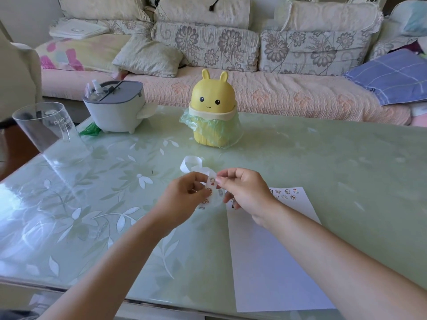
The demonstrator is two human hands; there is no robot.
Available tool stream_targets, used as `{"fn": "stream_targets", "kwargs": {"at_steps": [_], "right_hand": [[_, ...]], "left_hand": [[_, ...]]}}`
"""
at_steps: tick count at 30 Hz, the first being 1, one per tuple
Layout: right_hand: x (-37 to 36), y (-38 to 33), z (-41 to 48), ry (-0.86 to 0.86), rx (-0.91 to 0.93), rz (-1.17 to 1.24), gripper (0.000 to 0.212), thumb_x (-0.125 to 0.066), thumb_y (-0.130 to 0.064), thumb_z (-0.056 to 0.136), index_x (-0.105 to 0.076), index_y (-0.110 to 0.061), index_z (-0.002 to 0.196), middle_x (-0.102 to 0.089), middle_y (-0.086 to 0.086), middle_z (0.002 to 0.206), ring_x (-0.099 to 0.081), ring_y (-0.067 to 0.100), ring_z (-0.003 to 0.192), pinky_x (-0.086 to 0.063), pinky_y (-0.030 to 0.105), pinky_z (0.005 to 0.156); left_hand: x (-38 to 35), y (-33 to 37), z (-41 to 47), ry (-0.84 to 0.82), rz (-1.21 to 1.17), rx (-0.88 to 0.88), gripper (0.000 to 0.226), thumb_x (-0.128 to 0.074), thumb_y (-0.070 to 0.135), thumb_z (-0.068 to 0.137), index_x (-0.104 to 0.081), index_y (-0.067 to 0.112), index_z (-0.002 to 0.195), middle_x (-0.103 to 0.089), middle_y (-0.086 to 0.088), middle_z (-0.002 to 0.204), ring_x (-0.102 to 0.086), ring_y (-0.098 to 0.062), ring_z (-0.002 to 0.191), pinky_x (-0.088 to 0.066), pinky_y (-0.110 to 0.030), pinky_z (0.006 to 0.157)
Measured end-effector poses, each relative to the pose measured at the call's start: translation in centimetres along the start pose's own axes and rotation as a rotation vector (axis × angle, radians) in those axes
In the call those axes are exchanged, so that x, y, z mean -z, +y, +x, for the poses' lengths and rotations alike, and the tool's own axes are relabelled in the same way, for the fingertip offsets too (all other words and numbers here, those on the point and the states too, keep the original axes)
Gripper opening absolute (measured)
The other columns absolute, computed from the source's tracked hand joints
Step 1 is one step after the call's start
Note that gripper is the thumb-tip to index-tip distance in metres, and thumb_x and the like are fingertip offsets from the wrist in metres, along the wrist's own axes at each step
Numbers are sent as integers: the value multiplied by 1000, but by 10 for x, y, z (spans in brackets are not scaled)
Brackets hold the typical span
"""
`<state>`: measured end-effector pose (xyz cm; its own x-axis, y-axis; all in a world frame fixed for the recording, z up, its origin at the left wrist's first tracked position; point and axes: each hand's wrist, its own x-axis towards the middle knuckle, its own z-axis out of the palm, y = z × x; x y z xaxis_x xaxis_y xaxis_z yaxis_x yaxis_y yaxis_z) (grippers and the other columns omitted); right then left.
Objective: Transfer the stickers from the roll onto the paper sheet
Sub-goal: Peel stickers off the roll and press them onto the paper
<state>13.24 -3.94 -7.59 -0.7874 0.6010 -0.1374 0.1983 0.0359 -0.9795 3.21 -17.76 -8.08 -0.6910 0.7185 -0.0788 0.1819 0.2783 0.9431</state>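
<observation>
A white sticker roll strip with small cartoon stickers is held up above the green table, between both hands. My left hand grips the strip from the left. My right hand pinches it at the top right, thumb and forefinger on a sticker's edge. The used backing curls away in a loop behind the hands. The white paper sheet lies flat on the table under my right forearm, with several stickers stuck near its far edge.
A yellow bunny-shaped bin with a green bag stands behind the hands. A grey tissue box and a clear glass cup stand at the far left. A sofa runs behind the table.
</observation>
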Motion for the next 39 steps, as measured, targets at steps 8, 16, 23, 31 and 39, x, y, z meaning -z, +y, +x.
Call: {"fn": "stream_targets", "kwargs": {"at_steps": [8, 16, 23, 31, 39], "right_hand": [[-1, 6, 3, 1, 239, -248, 19, -77, -17, 87, -63, -29, 91, -69, -8, 76, -57, 13, 54, -45, 21, 50], [-4, 12, -2, -21, 381, -391, 15, -81, -22, 82, -77, -32, 92, -72, -20, 79, -46, 4, 52, -52, 28, 64], [-2, 14, -2, 30, 449, -501, 15, -80, -23, 83, -79, -32, 95, -64, -26, 65, -49, 6, 51, -40, 17, 59], [-5, 16, -4, 103, 706, -692, 18, -78, -19, 82, -76, -35, 90, -51, -30, 69, -49, -6, 60, -31, 11, 56], [-4, 17, -4, 88, 700, -711, 14, -76, -21, 83, -69, -33, 79, -60, -16, 83, -48, 1, 57, -39, 23, 54]], "left_hand": [[-1, 7, -3, -5, -144, 99, 15, -55, 12, 93, -69, 10, 95, -69, -6, 81, -61, -12, 66, -45, -25, 68], [-4, 6, 1, 124, -288, 238, 24, -59, 20, 94, -71, 8, 77, -63, 3, 57, -57, -13, 56, -47, -30, 70], [-4, 11, -2, 120, -259, 240, 23, -58, 22, 91, -74, 11, 79, -70, 1, 66, -63, -16, 62, -49, -29, 71], [-5, 10, -1, 166, -271, 282, 20, -62, 16, 87, -72, 7, 71, -67, 0, 59, -62, -18, 64, -50, -30, 72], [-6, 7, 3, 171, -271, 315, 20, -62, 17, 84, -74, 1, 82, -70, -4, 70, -64, -16, 63, -53, -27, 72]]}}
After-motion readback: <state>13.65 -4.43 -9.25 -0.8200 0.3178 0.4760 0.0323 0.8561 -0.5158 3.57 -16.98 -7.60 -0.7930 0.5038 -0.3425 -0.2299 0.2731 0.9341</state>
